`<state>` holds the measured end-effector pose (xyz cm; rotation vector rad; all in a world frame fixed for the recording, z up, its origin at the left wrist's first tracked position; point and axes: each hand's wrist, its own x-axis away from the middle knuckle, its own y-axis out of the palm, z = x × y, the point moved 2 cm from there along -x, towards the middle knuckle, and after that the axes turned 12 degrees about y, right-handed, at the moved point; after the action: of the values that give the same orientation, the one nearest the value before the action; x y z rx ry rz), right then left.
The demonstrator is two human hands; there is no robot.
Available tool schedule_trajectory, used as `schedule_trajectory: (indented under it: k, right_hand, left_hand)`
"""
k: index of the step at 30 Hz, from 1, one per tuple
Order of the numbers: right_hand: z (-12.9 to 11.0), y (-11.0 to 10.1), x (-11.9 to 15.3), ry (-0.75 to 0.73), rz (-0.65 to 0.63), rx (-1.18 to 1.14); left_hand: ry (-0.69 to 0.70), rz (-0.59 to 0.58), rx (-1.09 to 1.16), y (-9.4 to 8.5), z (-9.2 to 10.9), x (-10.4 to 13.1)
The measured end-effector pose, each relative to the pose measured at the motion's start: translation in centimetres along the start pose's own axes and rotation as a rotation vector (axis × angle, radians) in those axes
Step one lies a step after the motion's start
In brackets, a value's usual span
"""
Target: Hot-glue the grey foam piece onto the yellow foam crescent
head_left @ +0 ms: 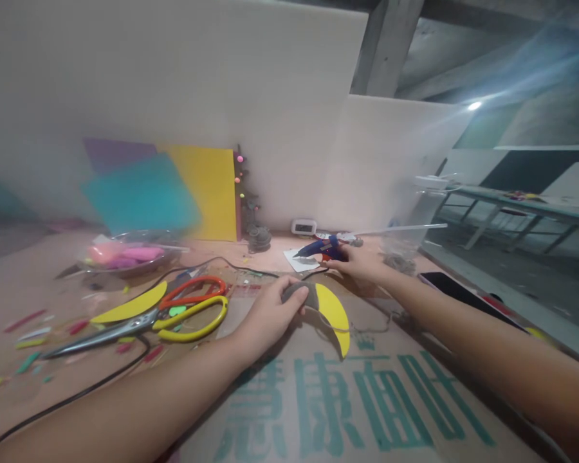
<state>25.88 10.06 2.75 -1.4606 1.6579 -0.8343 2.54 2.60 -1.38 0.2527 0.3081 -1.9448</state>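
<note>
My left hand (277, 308) pinches a yellow crescent (335, 315) at its end, where a grey covering (309, 294), apparently wound cord, wraps it. The crescent's bare yellow tip points down towards me, and a thin grey strand trails off to the right. Farther back, my right hand (357, 263) has its fingers around a blue hot glue gun (324, 246). The gun's nozzle points left over a small white sheet (302, 260). Part of the gun's handle is hidden by my fingers.
Big scissors (174, 315) with red and yellow handles lie at left by another yellow crescent piece (135, 303) and coloured scraps. Behind are a bowl of pink pieces (135, 254) and foam sheets (202, 193). A black phone (463, 299) lies right. A dark cable (87, 389) crosses the table.
</note>
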Motion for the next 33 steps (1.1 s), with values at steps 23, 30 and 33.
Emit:
schedule_trajectory:
  k: [23, 30, 33]
  right_hand:
    - [-0.8, -3.4, 6.1, 0.1, -0.004, -0.3]
    - [1.3, -2.4, 11.6, 0.064, 0.155, -0.171]
    - [1.8, -1.9, 13.1, -0.033, 0.205, -0.108]
  left_hand:
    - [0.047, 0.096, -0.148, -0.8, 0.6, 0.0]
    - [0.042, 0.104, -0.153, -0.6, 1.3, 0.0]
    - [-0.003, 0.178, -0.096, -0.8, 1.4, 0.1]
